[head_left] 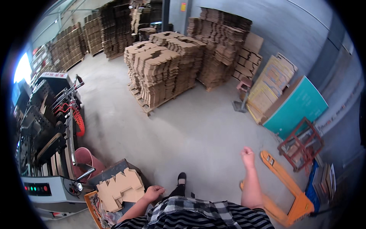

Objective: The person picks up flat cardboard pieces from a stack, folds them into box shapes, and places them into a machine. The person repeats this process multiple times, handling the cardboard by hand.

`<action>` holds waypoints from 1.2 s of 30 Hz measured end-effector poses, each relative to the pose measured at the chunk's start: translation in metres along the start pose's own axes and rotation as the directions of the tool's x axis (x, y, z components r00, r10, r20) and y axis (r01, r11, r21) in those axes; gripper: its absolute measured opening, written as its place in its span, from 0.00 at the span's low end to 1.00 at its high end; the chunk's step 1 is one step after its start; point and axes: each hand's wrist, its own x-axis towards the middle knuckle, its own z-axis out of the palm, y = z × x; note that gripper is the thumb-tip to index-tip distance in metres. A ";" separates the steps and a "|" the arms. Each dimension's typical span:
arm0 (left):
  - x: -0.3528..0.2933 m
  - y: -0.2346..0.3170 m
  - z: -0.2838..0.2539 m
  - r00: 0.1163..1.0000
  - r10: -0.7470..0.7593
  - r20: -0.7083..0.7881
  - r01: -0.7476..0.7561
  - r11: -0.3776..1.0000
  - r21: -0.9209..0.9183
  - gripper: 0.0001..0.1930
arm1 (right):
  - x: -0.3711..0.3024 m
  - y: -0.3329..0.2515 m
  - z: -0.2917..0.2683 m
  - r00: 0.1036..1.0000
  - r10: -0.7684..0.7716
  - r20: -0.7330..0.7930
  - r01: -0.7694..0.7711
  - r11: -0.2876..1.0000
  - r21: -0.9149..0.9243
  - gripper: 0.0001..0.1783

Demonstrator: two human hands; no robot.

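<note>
My left hand (154, 193) hangs low at my side, fingers loosely curled together with nothing in them. It is nearest to several flat die-cut cardboard pieces (121, 187), which lie on a dark surface beside an orange-edged box (91, 208). Out in front on the other side, my right hand (247, 153) is closed in a loose fist, and no object shows in it. Close to its right stands an orange pallet jack (286, 179), which the hand does not touch. One of my feet (182, 176), in a dark shoe, is forward on the grey floor.
Stacked cardboard blanks (156, 68) sit on a wooden pallet (146, 108) ahead, with taller stacks (219, 45) behind. A machine (53, 191) with lit buttons and a pink bin (88, 162) flank the left. A teal board (295, 108) and a red metal frame (303, 143) line the right wall.
</note>
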 end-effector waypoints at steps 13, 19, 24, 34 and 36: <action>0.311 0.266 -0.093 0.922 0.375 -0.099 -0.344 0.908 0.237 0.21 | 0.102 0.134 0.100 0.517 0.662 0.542 0.141 0.559 -0.817 0.16; 0.441 0.333 -0.136 0.867 0.479 0.140 -0.471 0.694 0.544 0.23 | 0.222 0.147 0.141 0.494 0.739 0.458 -0.018 0.536 -0.844 0.16; 0.551 0.376 -0.156 0.928 0.371 0.005 -0.349 0.868 0.352 0.23 | 0.399 0.169 0.194 0.394 0.495 0.774 0.534 0.562 -0.631 0.18; 0.704 0.482 -0.233 0.883 0.264 -0.389 -0.302 0.952 -0.040 0.14 | 0.697 -0.120 0.517 0.720 -0.032 0.693 0.162 0.979 -0.123 0.25; 0.758 0.498 -0.258 0.843 0.305 -0.443 -0.390 0.914 -0.112 0.15 | 0.720 -0.153 0.552 0.650 0.010 0.760 0.028 0.999 -0.037 0.26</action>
